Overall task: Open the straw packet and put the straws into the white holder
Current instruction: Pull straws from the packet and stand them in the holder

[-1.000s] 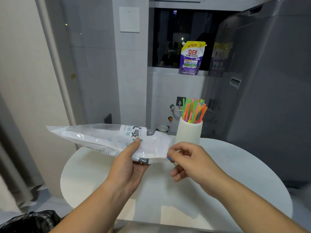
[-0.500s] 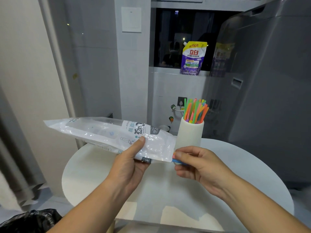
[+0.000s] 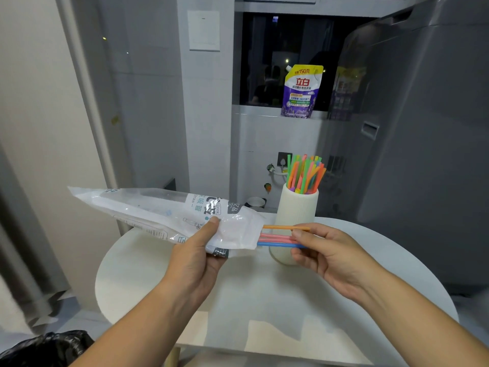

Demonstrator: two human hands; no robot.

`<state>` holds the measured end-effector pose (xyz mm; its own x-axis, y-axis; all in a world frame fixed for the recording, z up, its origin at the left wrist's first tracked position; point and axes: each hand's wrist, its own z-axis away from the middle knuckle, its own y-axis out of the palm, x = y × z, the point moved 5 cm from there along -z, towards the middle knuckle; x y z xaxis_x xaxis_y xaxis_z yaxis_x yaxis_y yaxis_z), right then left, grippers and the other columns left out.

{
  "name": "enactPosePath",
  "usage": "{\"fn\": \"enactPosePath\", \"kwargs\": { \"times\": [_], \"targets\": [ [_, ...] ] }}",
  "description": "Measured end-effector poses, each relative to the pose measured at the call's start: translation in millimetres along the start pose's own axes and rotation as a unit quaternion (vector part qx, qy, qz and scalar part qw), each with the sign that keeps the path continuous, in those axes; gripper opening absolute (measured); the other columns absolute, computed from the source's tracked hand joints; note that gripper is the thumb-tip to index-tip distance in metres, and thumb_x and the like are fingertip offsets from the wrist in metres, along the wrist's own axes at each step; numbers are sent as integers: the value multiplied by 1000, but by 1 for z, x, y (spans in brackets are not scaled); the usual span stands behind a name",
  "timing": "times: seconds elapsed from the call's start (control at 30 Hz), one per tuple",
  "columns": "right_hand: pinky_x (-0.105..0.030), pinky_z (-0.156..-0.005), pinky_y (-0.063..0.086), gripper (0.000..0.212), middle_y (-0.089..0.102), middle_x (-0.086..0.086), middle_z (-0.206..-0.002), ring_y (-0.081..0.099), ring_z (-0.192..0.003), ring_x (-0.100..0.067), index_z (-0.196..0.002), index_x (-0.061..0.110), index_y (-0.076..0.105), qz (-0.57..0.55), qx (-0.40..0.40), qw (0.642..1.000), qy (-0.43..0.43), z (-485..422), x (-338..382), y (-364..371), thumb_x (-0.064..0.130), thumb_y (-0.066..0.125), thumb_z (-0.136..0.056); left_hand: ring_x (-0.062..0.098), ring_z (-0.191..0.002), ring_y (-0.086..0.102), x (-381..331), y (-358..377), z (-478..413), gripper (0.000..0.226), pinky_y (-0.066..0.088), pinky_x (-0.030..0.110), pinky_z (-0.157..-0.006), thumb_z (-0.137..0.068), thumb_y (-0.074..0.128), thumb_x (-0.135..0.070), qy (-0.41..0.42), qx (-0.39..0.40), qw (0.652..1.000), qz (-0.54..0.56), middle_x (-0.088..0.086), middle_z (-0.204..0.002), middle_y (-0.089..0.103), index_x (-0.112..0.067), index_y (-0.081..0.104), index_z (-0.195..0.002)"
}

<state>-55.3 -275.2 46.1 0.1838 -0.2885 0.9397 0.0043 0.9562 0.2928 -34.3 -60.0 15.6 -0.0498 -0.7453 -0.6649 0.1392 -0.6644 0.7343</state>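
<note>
Straws (image 3: pixel 277 238) span from packet (image 3: pixel 158 213) in left hand (image 3: pixel 195 258) to right hand (image 3: pixel 325 255).

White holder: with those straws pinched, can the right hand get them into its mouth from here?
Probably yes. The holder stands just behind the right hand, nothing between, but the straws are partly inside the packet and the mouth is already crowded.

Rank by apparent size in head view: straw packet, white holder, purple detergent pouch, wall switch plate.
1. straw packet, nearest the camera
2. white holder
3. purple detergent pouch
4. wall switch plate
Pouch and plate lie farther back, so their true sizes are unsure.
</note>
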Motion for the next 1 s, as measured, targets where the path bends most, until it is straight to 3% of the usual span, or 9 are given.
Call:
{"fn": "enactPosePath", "kwargs": {
  "times": [0.17, 0.27, 0.43, 0.53, 0.7, 0.87, 1.0],
  "targets": [
    [-21, -52, 56, 15, 70, -16, -80, 64, -55, -17, -101, -7, 68, 13, -17, 1000, 1, -1, -1, -4, 0, 67, -88, 17, -87, 78, 3, 2, 1, 35, 64, 35, -63, -94, 64, -4, -10, -8, 1000, -4, 10, -112, 78, -4, 63, -130],
    [-21, -50, 56, 12, 69, -16, -80, 63, -54, -16, -98, -6, 69, 12, -22, 1000, 1, -2, -1, -5, 0, 66, -88, 18, -87, 78, 4, 2, 1, 33, 64, 35, -63, -94, 64, -3, -12, -9, 1000, -5, 10, -109, 79, -4, 64, -127],
    [-22, -57, 59, 12, 68, -10, -76, 63, -58, -15, -94, -1, 70, -125, -11, 992, -15, 0, 3, 0, 8, 67, -86, 18, -85, 78, 3, 3, 1, 34, 64, 34, -62, -94, 63, -2, -18, -20, 999, 24, 9, -107, 80, -4, 63, -128],
    [-19, -58, 58, 27, 67, -7, -74, 59, -65, -15, -96, 1, 68, -193, -9, 981, -26, 1, -5, 10, 14, 70, -73, 17, -81, 79, 2, 4, 3, 36, 63, 31, -59, -95, 62, -2, -23, -22, 999, 36, 11, -111, 78, -2, 62, -131],
    [-19, -52, 51, 35, 56, -6, -75, 54, -63, -13, -104, 5, 63, -180, 10, 984, -9, 0, -33, 26, 22, 72, -75, 19, -92, 78, 2, 3, 3, 41, 65, 35, -65, -95, 62, -2, -26, -25, 998, 54, 13, -122, 75, -3, 60, -135],
    [-18, -45, 41, 44, 57, -2, -73, 48, -57, -10, -115, 2, 66, -177, -16, 984, -34, -2, -29, 36, 17, 74, -74, 18, -83, 78, 7, 9, 7, 36, 65, 36, -66, -95, 62, -2, -26, -7, 998, 50, 11, -108, 79, -3, 61, -131],
    [-17, -45, 42, 27, 58, -2, -73, 47, -56, -10, -107, 2, 68, -209, -52, 976, -42, -5, -22, 36, 14, 71, -83, 20, -86, 78, 13, 14, 11, 37, 64, 40, -74, -93, 63, -2, -34, -3, 998, 44, 13, -113, 77, -1, 62, -130]
  ]
}}
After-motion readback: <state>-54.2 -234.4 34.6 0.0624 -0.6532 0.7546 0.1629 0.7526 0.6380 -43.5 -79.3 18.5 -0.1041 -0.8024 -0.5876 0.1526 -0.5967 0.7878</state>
